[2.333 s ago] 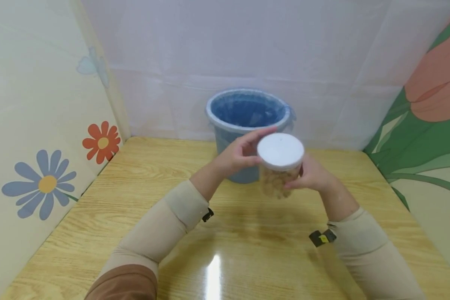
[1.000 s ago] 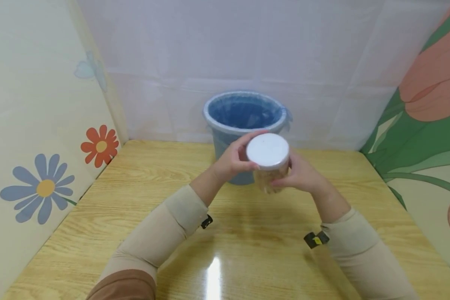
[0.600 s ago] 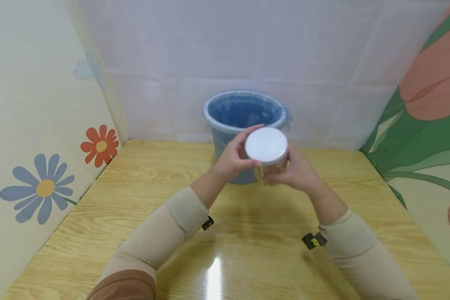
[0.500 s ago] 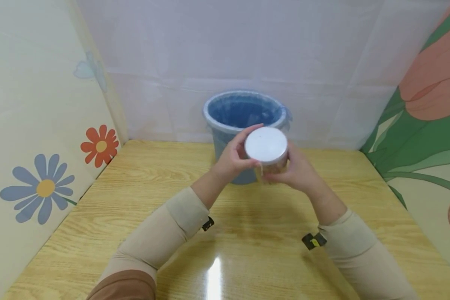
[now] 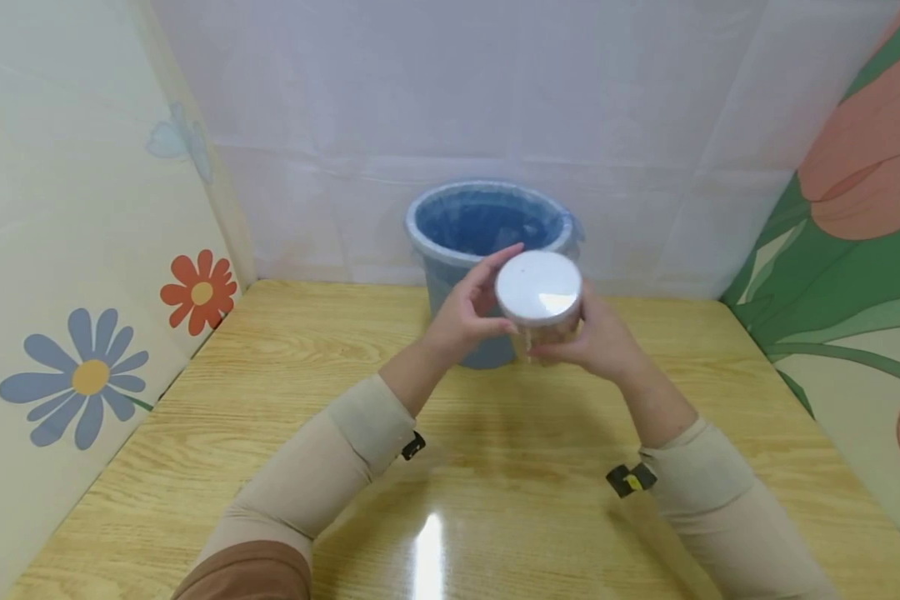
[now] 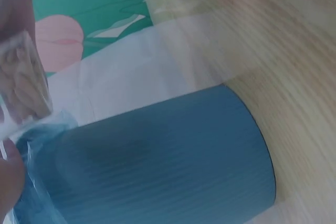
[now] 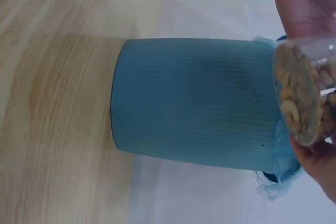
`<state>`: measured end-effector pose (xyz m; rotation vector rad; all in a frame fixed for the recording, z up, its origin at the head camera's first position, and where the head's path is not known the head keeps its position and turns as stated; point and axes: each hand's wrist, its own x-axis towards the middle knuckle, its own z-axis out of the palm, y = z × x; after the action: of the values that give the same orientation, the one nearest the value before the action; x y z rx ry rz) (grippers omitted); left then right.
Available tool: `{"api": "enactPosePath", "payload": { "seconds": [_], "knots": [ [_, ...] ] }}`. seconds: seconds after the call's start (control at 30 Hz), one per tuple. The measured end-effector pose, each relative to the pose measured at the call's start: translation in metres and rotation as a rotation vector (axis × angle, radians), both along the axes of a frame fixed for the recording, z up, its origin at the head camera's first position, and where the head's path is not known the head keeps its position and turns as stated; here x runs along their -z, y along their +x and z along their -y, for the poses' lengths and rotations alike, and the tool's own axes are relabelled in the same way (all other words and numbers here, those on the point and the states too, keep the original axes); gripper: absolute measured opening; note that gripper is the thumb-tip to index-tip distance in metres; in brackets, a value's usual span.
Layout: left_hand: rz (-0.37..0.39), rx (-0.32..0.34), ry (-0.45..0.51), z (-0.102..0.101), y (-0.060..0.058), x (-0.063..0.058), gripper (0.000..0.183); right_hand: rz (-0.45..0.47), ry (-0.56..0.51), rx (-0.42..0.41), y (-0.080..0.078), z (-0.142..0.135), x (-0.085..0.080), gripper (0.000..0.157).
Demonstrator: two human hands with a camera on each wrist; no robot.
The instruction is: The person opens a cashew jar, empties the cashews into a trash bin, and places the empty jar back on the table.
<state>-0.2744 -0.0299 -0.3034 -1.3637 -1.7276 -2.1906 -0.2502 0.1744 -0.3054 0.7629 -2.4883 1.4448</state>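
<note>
A clear jar (image 5: 547,333) with a white lid (image 5: 538,286) is held up above the table, slightly tilted, in front of a blue bin. Cashew-like nuts (image 7: 294,95) show through its base in the right wrist view. My left hand (image 5: 461,312) grips the lid's left side, thumb at the near edge and forefinger stretched along the far side. The right hand (image 5: 596,337) holds the jar body from the right, its thumb across the near side and its other fingers hidden behind. In the left wrist view only a corner of the jar (image 6: 23,85) shows.
The blue bin (image 5: 457,292), lined with a thin clear bag (image 7: 278,156), stands upright at the back of the wooden table (image 5: 330,350). A white sheet (image 5: 330,108) hangs behind it. Flower-printed panels (image 5: 52,233) flank the table.
Both hands have carried the jar a little left and up from where it was at first, then very slightly right. Lately the lid has tilted and now catches a glare. The bin stays put.
</note>
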Motion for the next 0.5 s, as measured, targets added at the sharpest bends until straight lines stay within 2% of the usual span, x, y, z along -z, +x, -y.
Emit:
{"api": "enactPosePath", "payload": {
  "seconds": [0.17,0.33,0.5],
  "knots": [
    [0.029,0.130,0.007,0.005,-0.003,-0.003,0.106,0.076,-0.038,-0.084,0.002,-0.008,-0.006,0.099],
    [0.062,0.176,-0.013,0.008,-0.003,-0.004,0.103,0.060,-0.053,-0.152,0.003,-0.015,-0.008,0.094],
    [0.050,0.222,-0.021,0.007,-0.002,-0.005,0.102,0.009,-0.065,-0.264,0.001,-0.020,-0.008,0.092]
  ]
}}
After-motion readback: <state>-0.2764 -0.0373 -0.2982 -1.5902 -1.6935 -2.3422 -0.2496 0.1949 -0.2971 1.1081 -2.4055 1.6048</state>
